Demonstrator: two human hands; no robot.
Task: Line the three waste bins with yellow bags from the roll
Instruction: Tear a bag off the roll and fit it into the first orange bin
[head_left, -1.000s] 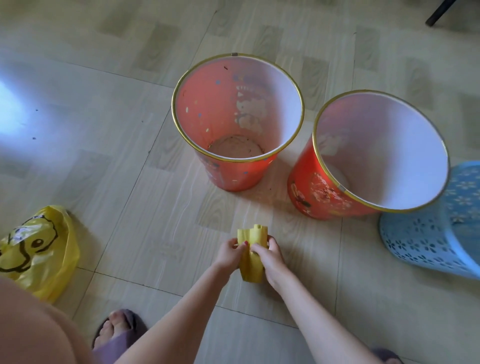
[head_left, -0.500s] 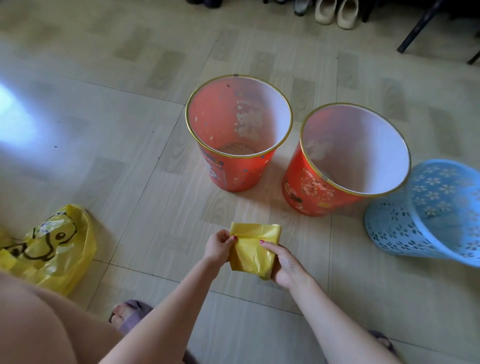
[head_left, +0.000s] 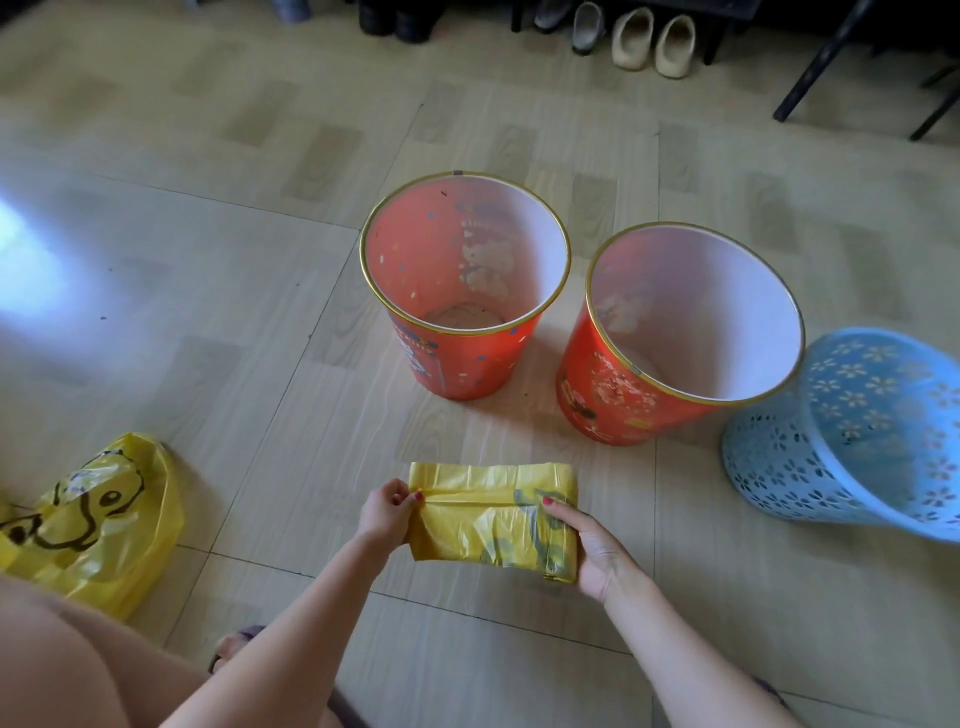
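A folded yellow bag (head_left: 483, 525) is stretched flat between my hands, low in the middle of the view. My left hand (head_left: 384, 514) pinches its left edge and my right hand (head_left: 592, 545) grips its right end, where a dark print shows. Beyond it three bins stand on the floor: a red bin (head_left: 457, 358) with a gold rim, a second red bin (head_left: 613, 395) to its right, and a blue perforated bin (head_left: 779, 457) at the far right, partly cut off. All three bins show bare insides.
A yellow shopping bag with a cartoon face (head_left: 88, 519) lies on the floor at the left. Shoes (head_left: 649, 41) and dark furniture legs (head_left: 821, 57) line the far edge. My foot in a slipper (head_left: 234, 644) shows at the bottom.
The yellow bag went from a narrow folded wad to a wide flat strip as my hands pulled apart. The view tilted up, so the shoes came into sight.
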